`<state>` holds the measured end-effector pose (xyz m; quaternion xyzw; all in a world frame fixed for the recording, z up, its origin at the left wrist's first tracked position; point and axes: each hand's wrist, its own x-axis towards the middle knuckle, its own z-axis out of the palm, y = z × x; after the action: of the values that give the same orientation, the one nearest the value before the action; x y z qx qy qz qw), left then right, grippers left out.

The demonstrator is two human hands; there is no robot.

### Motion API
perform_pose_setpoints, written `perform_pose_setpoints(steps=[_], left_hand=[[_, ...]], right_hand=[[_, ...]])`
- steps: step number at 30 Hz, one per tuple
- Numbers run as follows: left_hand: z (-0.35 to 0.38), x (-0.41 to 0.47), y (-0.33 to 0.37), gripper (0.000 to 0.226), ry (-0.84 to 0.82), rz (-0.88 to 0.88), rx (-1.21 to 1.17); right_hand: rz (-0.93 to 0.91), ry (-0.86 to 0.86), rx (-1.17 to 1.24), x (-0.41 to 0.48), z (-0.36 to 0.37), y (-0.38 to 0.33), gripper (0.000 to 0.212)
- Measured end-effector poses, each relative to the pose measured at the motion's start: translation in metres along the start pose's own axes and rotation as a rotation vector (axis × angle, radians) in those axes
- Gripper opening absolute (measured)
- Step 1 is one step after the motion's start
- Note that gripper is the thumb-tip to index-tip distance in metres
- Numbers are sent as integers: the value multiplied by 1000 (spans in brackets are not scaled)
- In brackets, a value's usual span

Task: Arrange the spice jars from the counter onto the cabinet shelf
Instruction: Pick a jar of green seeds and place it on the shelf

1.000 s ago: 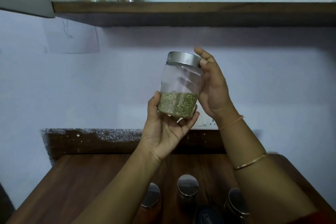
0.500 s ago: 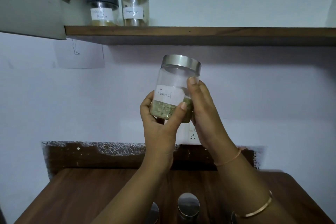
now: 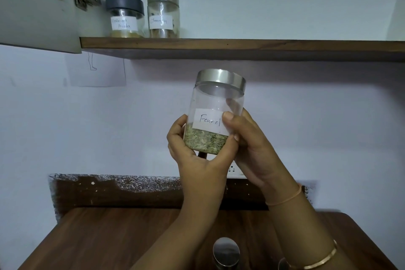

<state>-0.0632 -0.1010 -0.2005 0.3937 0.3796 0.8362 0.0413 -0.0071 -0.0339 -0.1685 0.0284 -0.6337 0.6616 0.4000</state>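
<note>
A clear jar labelled "Fennel" (image 3: 215, 103) with a steel lid and green seeds at its bottom is held up in front of the wall, below the wooden cabinet shelf (image 3: 241, 44). My left hand (image 3: 197, 155) cups its base from the left and beneath. My right hand (image 3: 252, 149) grips its right side, thumb over the label. On the shelf's left end stand a black-lidded jar (image 3: 125, 16) and a steel-lidded jar (image 3: 163, 15), both labelled. A steel-lidded jar (image 3: 225, 252) stands on the wooden counter (image 3: 105, 239) below my arms.
The open grey cabinet door (image 3: 32, 6) with its hinge hangs at the upper left beside the shelf. Another jar lid (image 3: 282, 264) peeks out at the bottom edge behind my right forearm. A paper sheet (image 3: 96, 70) is stuck on the wall. A wall socket (image 3: 231, 169) sits behind my hands.
The jar was turned so its Fennel label faces me, and my right hand slid from the lid down to the jar's side. My view tilted upward, showing more of the shelf.
</note>
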Motion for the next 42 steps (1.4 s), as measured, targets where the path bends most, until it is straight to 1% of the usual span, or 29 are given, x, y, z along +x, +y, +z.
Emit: perform_pose_setpoints(steps=[2,5,8,9,13,18,22,24,27,30,32,33,35,36,39,40,42], left_hand=[[3,-3,2,74,-11,0,24],[6,-6,6,77,-62,-10,42],[9,-9,11,72,-97,-52,12],[9,-10,13,69,-103,-65,2],[13,-14,16,62,-136,-58,-38],[18,-19,17,60,-147,-45,-38],[20,-20,17,57,-165,-55,-26],[21,-19,16,55,-184,-61,-1],[20,-14,17,52,-200,-50,-5],[17,-5,21,52,-183,-10,0],[16,2,22,52,-167,35,5],[17,6,21,52,-156,61,3],[19,13,19,53,-134,115,10],[20,17,17,52,-128,146,22],[25,34,16,47,-136,235,57],[26,42,17,45,-142,267,80],[26,61,21,43,-164,348,153]], right_hand=[[3,14,61,-3,-4,1,34],[-8,44,168,-7,-7,3,34],[2,62,247,-10,-9,0,25],[12,66,272,-10,-10,-2,28],[41,61,315,-11,-14,-9,53],[65,62,376,-14,-20,-16,66],[75,40,456,-16,-26,-19,87],[74,33,468,-15,-28,-20,85],[71,42,456,-13,-32,-22,70],[56,37,362,-8,-35,-29,50],[58,18,237,-4,-34,-38,48],[61,12,135,-2,-33,-42,47],[72,14,-81,4,-30,-49,52],[74,20,-151,8,-27,-52,57],[34,71,-273,22,-16,-64,76],[14,97,-308,28,-13,-69,79],[-40,129,-355,40,-7,-79,75]])
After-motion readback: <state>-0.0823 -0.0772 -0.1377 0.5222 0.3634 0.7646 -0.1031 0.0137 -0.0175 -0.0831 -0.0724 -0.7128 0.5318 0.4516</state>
